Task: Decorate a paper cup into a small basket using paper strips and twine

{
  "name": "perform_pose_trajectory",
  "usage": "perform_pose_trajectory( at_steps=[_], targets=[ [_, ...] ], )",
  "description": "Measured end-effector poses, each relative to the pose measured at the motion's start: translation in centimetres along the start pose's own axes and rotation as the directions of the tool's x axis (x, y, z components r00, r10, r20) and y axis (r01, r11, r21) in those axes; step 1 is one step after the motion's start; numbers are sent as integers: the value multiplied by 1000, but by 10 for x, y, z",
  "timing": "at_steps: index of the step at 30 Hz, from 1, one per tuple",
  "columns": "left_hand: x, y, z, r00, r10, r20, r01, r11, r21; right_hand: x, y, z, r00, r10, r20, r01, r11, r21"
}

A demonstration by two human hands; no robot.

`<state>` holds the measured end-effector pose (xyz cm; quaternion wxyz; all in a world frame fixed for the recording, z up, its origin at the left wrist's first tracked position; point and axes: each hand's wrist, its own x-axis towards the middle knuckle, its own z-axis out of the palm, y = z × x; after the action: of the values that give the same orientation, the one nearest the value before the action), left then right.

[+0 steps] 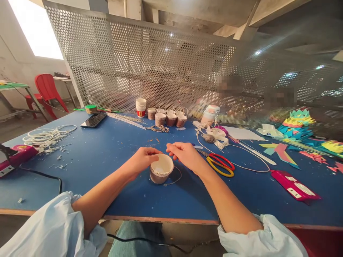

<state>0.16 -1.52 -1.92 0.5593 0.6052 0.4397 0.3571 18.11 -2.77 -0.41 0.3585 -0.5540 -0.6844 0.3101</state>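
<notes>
A small paper cup (160,177) with a brown, cord-like outer wall and a pale inside stands tilted toward me on the blue table. My left hand (144,159) is closed on its left rim, thumb at the opening and fingers behind. Just beyond the right rim, my right hand (184,154) is pinched, fingertips together; whatever it may hold is too small to make out. A thin cord (180,175) curves from the cup's right side onto the table. Scissors with red and yellow handles (220,165) lie right of my right hand.
Several brown-wrapped cups (170,119) and a stack of paper cups (140,107) stand at the back. A phone (93,120) and white cord coils (49,135) are left. Rightward are a pink power strip (294,186), white ribbon (220,136) and coloured paper pieces (284,153). A perforated metal screen (120,64) borders the table.
</notes>
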Motion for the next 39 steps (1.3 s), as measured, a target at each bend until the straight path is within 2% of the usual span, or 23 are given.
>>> perform_pose_trajectory(
  at_steps=[7,13,16,20,24,26,29,34,39],
  targets=[
    [0,-1,2,999,50,-18,-50,999,-7,-7,-6,3,999,-31,12,32,994,-103],
    [0,-3,1,996,85,17,-86,996,18,-6,-9,14,997,-55,-49,46,982,-181],
    [0,-3,1,997,76,16,-76,997,10,-6,-8,14,997,-59,-56,48,982,-181],
    [0,-2,2,998,58,20,-58,998,0,-4,-6,7,999,-48,0,48,994,-94],
    [0,0,-1,998,53,-28,-53,999,13,-3,-3,-1,999,-27,-29,25,999,-46],
    [1,1,-3,997,56,-55,-56,998,-1,-4,-2,-2,1000,-8,0,8,998,-62],
    [2,1,-4,995,64,-80,-66,998,-19,-5,-1,2,999,20,47,-16,997,-82],
    [2,1,-2,991,95,-99,-95,995,7,-4,-3,9,1000,15,7,-14,993,-114],
    [4,-2,-1,964,133,-231,-125,991,52,-3,-2,6,1000,17,-15,-17,1000,-5]
  ],
)
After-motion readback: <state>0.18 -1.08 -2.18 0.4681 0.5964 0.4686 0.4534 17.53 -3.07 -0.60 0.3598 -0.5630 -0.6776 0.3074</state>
